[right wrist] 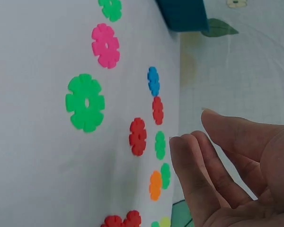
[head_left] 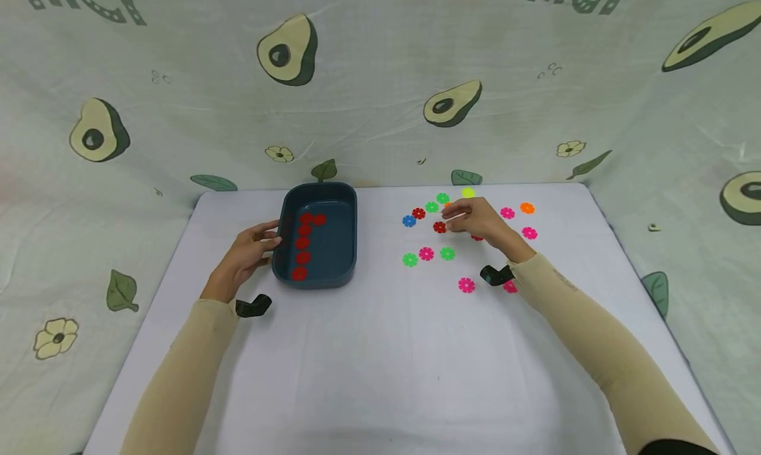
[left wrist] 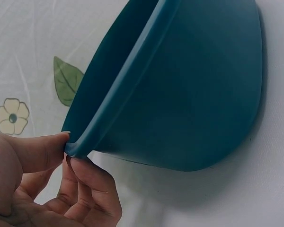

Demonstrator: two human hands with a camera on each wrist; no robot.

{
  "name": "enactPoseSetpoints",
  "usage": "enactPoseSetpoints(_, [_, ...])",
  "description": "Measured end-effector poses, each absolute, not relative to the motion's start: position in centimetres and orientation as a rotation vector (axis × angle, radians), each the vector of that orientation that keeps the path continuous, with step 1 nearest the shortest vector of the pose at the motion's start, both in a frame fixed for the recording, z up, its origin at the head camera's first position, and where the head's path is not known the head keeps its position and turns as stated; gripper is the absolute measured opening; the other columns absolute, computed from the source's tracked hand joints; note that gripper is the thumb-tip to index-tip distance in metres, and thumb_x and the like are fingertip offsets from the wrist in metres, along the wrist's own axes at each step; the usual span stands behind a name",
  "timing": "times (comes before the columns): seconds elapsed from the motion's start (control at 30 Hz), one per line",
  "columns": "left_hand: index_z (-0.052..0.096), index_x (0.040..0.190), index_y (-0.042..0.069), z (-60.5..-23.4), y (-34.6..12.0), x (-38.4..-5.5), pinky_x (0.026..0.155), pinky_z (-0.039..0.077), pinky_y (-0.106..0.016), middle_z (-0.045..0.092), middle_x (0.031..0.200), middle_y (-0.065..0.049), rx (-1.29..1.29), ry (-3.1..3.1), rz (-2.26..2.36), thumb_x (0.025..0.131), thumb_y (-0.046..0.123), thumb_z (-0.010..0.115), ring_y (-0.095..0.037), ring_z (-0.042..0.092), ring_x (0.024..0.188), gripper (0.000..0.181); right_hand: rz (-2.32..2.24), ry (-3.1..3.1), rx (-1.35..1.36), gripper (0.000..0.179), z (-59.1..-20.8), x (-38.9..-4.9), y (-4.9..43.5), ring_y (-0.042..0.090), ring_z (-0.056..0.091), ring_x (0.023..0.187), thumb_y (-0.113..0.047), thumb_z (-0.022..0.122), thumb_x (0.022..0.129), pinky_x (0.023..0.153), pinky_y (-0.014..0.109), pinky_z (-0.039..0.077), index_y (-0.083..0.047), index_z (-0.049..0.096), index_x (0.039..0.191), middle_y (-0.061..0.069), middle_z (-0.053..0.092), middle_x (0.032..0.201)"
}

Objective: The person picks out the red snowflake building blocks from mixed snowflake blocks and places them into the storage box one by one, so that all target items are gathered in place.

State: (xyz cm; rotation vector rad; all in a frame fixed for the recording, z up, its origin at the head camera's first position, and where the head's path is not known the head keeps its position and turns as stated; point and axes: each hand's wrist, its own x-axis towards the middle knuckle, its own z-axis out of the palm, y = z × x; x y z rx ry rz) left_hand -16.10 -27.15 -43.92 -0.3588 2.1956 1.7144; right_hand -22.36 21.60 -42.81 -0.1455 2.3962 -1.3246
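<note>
A dark blue rectangular basin stands on the left of the table with several red flower-shaped discs on its floor. My left hand pinches its left rim, thumb on top and fingers beneath, as the left wrist view shows against the basin wall. Over the scattered discs on the right is my right hand, thumb and fingers apart, nothing between them. A red disc lies just beside its fingertips. In the right wrist view the fingers hover above the table near that red disc.
Around the right hand lie a blue disc, another red one, a yellow one, an orange one and several green and pink ones. A patterned cloth rises behind the white table.
</note>
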Motion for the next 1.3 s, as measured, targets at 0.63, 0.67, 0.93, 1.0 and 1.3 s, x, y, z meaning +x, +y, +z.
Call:
enactPoseSetpoints(0.63, [0.031, 0.167, 0.011, -44.0, -27.5, -15.9, 0.087, 0.049, -0.027, 0.044, 0.127, 0.000, -0.377, 2.194, 1.708, 0.110, 0.013, 0.057, -0.012, 0.051, 0.108, 0.062, -1.263, 2.478, -0.041, 0.038, -45.1, -21.5, 25.4, 0.036, 0.065, 0.115, -0.008, 0.068, 0.103, 0.088, 0.023, 0.054, 0.002, 0.064, 0.140, 0.024, 0.063, 0.138])
enactPoseSetpoints(0.67, [0.032, 0.167, 0.011, -44.0, -27.5, -15.9, 0.087, 0.049, -0.027, 0.044, 0.128, 0.000, -0.379, 2.192, 1.709, 0.110, 0.013, 0.057, -0.012, 0.051, 0.108, 0.062, -1.266, 2.480, -0.040, 0.038, -45.2, -21.4, 25.5, 0.036, 0.065, 0.116, -0.008, 0.068, 0.103, 0.086, 0.020, 0.053, 0.002, 0.064, 0.140, 0.025, 0.064, 0.138])
enactPoseSetpoints(0.93, [0.032, 0.168, 0.014, -44.1, -27.5, -15.9, 0.087, 0.049, -0.027, 0.044, 0.130, 0.000, -0.385, 2.190, 1.701, 0.110, 0.014, 0.057, -0.013, 0.050, 0.109, 0.063, -1.277, 2.499, 0.018, 0.038, -45.4, -21.1, 26.5, 0.039, 0.065, 0.120, -0.007, 0.069, 0.103, 0.086, 0.023, 0.056, 0.004, 0.064, 0.139, 0.027, 0.064, 0.138])
enactPoseSetpoints(1.0, [0.032, 0.168, 0.014, -44.1, -27.4, -15.9, 0.087, 0.049, -0.027, 0.044, 0.129, 0.000, -0.383, 2.191, 1.701, 0.110, 0.014, 0.057, -0.013, 0.050, 0.109, 0.063, -1.281, 2.508, 0.028, 0.038, -45.4, -21.0, 26.8, 0.040, 0.064, 0.121, -0.007, 0.068, 0.103, 0.088, 0.026, 0.057, 0.006, 0.063, 0.139, 0.028, 0.063, 0.138])
enactPoseSetpoints(1.3, [0.033, 0.167, 0.012, -44.0, -27.2, -16.1, 0.086, 0.049, -0.027, 0.044, 0.129, -0.001, -0.376, 2.193, 1.714, 0.110, 0.014, 0.057, -0.013, 0.050, 0.108, 0.062, -1.307, 2.519, 0.065, 0.040, -45.9, -20.9, 27.8, 0.042, 0.063, 0.122, -0.003, 0.070, 0.101, 0.077, 0.015, 0.054, 0.008, 0.062, 0.138, 0.029, 0.061, 0.140])
